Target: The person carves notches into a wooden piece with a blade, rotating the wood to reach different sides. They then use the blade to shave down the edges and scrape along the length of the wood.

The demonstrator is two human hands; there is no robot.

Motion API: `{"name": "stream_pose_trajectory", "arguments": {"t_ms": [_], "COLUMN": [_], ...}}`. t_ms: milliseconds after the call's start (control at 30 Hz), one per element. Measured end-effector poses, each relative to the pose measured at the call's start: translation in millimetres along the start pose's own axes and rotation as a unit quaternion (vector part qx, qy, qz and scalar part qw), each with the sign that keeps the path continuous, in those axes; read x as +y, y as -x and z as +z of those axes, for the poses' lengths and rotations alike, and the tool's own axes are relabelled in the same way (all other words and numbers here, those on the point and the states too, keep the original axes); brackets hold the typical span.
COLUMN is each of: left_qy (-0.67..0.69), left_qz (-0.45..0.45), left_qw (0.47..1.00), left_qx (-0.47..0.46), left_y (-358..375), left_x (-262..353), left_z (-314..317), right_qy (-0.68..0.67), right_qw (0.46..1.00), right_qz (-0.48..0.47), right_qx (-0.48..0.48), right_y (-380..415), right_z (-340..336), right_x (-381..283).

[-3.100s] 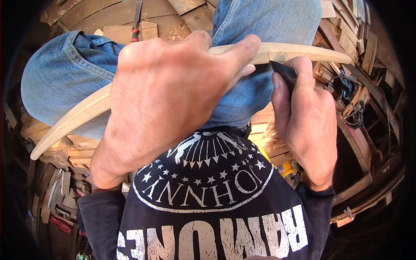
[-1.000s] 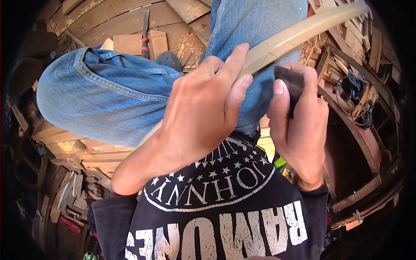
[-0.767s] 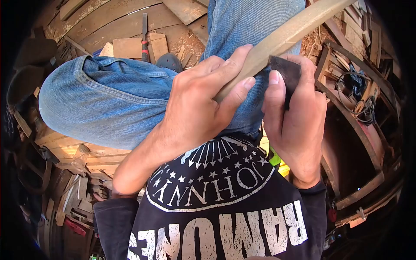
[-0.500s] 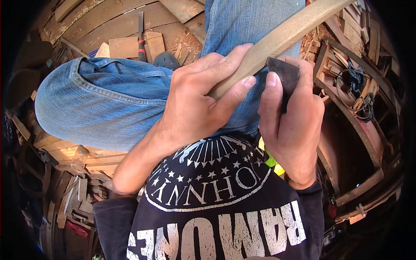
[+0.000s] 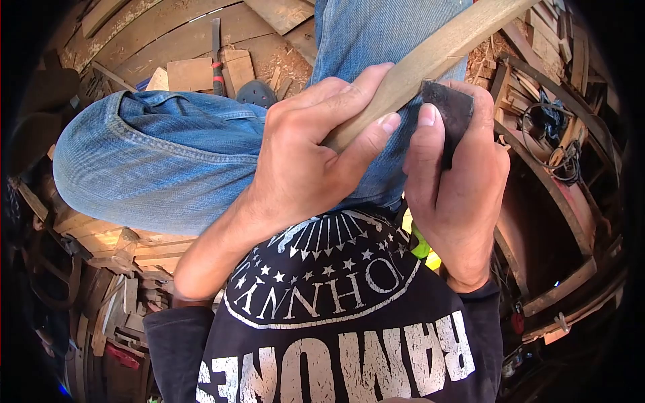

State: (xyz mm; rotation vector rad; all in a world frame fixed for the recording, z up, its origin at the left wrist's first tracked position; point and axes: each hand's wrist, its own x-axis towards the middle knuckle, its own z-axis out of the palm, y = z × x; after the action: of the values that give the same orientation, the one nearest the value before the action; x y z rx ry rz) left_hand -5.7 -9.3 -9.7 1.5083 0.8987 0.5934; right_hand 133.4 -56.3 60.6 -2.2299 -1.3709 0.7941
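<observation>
My left hand [image 5: 312,138] is wrapped round the lower part of a long, pale, slightly curved wooden strip [image 5: 437,57], which slants up to the right across my jeans. Its thumb lies along the near side of the wood. In my right hand [image 5: 450,161] is a dark, flat, rectangular scraper [image 5: 448,111], pinched between thumb and fingers. The scraper's upper left corner is at the near edge of the strip; whether it touches cannot be told. Fine shavings cling to the strip's face. The strip's lower end is hidden in my left hand.
My bent leg in blue jeans [image 5: 161,161] is at the left. On the plank floor lie a chisel-like tool with a red and black handle [image 5: 218,77], wood offcuts [image 5: 190,74] and sawdust. Curved wooden frames [image 5: 551,195] and a tangle of dark cable [image 5: 564,164] are at the right.
My right hand and the scraper have shifted slightly right along the strip. The wooden strip has moved or turned a little; my left hand still grips it.
</observation>
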Motion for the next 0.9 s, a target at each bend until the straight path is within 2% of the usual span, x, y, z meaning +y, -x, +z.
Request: {"name": "stream_pose_trajectory", "arguments": {"t_ms": [133, 233, 433, 667, 733, 900], "left_qy": [-0.01, -0.011, -0.034, -0.028, -0.007, -0.003], "left_qz": [0.008, 0.006, 0.021, 0.012, 0.023, 0.021], "left_qw": [1.0, 1.0, 0.998, 0.999, 0.997, 0.997], "left_qx": [0.008, 0.016, 0.053, 0.041, 0.071, 0.068], "left_y": [-5.1, -9.7, -11.8, -13.0, -14.2, -15.0], "left_x": [2.3, 3.7, 2.2, 2.3, 1.2, 1.6], "left_z": [2.6, 3.5, 8.4, 8.3, 10.6, 10.1], "right_qy": [0.0, 0.034, 0.07, 0.05, 0.062, 0.069], "right_qw": [1.0, 0.999, 0.997, 0.999, 0.998, 0.998], "right_qz": [0.031, -0.014, -0.03, -0.016, -0.006, -0.006], "right_qx": [-0.002, 0.011, -0.02, -0.005, -0.008, -0.008], "right_y": [-4.6, -10.8, -19.1, -16.5, -15.8, -14.6], "right_z": [-3.4, -5.2, -11.5, -7.9, -8.0, -6.7], "right_x": [-2.3, 0.7, -1.7, -3.0, -4.8, -4.9]}}
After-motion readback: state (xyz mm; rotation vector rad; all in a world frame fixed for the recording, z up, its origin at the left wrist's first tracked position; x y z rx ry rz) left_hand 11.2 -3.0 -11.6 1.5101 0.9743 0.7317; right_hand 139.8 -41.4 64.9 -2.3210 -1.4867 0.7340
